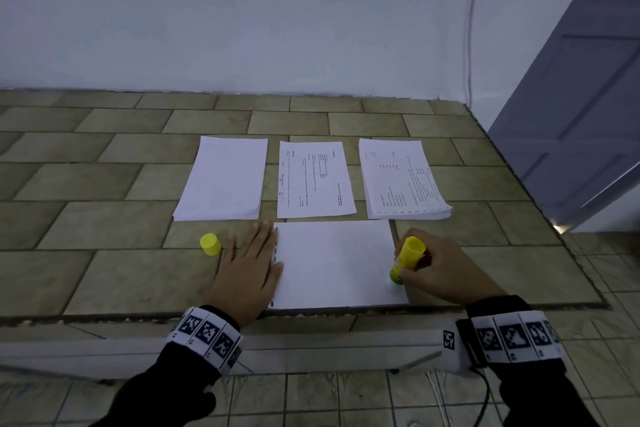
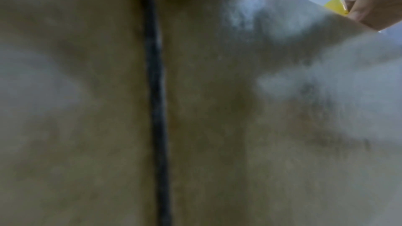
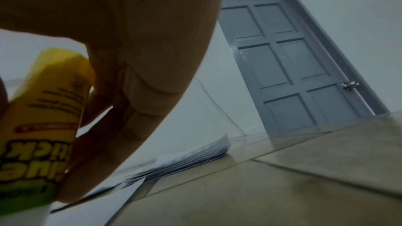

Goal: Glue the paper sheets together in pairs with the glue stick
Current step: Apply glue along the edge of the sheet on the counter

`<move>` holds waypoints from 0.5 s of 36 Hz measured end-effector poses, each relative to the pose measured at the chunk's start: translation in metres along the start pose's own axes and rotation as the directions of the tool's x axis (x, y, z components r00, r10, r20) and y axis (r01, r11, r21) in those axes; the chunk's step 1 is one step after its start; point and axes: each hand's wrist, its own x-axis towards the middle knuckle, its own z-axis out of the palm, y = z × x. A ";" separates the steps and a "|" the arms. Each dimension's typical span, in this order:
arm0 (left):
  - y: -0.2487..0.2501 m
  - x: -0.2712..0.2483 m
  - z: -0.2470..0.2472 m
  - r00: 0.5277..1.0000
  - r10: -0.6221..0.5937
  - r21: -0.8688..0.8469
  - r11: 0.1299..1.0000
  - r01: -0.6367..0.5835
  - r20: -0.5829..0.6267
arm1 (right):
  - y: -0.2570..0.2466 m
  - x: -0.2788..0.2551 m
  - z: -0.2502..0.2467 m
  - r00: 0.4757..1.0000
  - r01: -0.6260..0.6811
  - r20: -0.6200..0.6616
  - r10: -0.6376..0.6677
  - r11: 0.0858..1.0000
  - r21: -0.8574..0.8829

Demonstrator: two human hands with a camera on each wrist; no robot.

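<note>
A blank white sheet lies near the front edge of the tiled table. My left hand lies flat, fingers straight, pressing the sheet's left edge. My right hand grips the yellow glue stick, tip down on the sheet's right edge; the stick fills the left of the right wrist view. Its yellow cap stands on the table left of my left hand. Behind the sheet lie a blank stack, a single printed sheet and a printed stack.
The tiled table ends at a dark front edge and a right edge near a grey door. A white wall stands behind the papers. The left wrist view shows only blurred tile and a dark grout line.
</note>
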 end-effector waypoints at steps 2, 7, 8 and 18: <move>0.001 0.001 -0.001 1.000 -0.008 0.027 1.000 0.007 0.021 | -0.002 0.002 0.001 1.000 0.004 0.002 -0.004 1.000 -0.019; 0.001 0.000 -0.002 1.000 -0.003 0.016 1.000 0.003 0.018 | -0.030 0.014 0.027 0.989 0.122 0.071 -0.128 0.989 0.089; 0.001 0.000 -0.002 1.000 -0.004 0.024 1.000 0.004 0.024 | -0.036 0.018 0.035 0.984 0.134 0.098 -0.146 0.985 0.113; 0.000 0.000 -0.004 0.998 0.009 0.052 0.999 -0.012 0.058 | -0.084 0.041 0.092 0.908 0.246 0.325 -0.264 0.965 0.095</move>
